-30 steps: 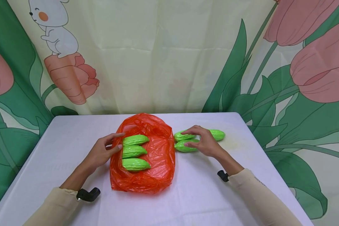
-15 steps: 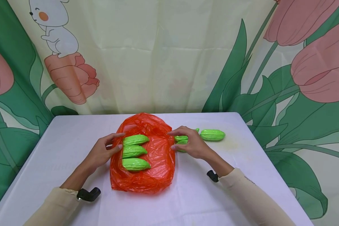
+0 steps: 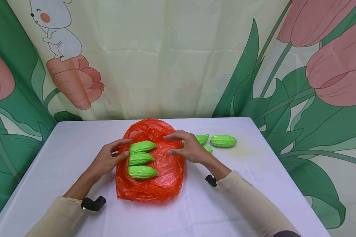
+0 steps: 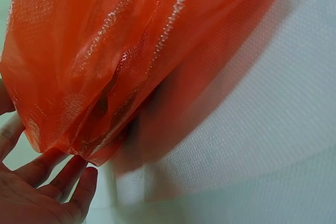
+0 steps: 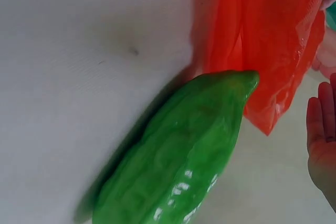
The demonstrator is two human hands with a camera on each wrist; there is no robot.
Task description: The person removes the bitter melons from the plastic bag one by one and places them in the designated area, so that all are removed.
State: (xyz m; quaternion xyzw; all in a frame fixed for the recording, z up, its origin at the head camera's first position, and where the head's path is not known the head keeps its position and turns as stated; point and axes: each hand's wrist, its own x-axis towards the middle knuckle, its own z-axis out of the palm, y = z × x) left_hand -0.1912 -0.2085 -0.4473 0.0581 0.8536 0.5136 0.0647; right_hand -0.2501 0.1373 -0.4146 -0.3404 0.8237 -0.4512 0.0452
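Note:
A red plastic bag (image 3: 166, 177) lies wide on the table with three green bitter gourds (image 3: 140, 159) side by side at its left. My left hand (image 3: 108, 159) touches the bag's left rim; in the left wrist view its fingers (image 4: 39, 169) stretch along the red plastic (image 4: 89, 77). Over the bag's right side hovers my right hand (image 3: 188, 146), thumb and fingers apart, nothing between them. Three more bitter gourds lie right of the bag: one whole (image 3: 223, 141), two partly hidden behind the right hand. One large bitter gourd (image 5: 178, 145) fills the right wrist view.
A white cloth covers the table (image 3: 195, 204), whose far edge meets a printed curtain (image 3: 172, 65) with tulips and a rabbit. Dark wrist cameras (image 3: 92, 204) sit on both wrists.
My right hand has moved left, from over the right-hand bitter gourds to above the bag's right side. The left hand, the bag and the gourds have stayed put.

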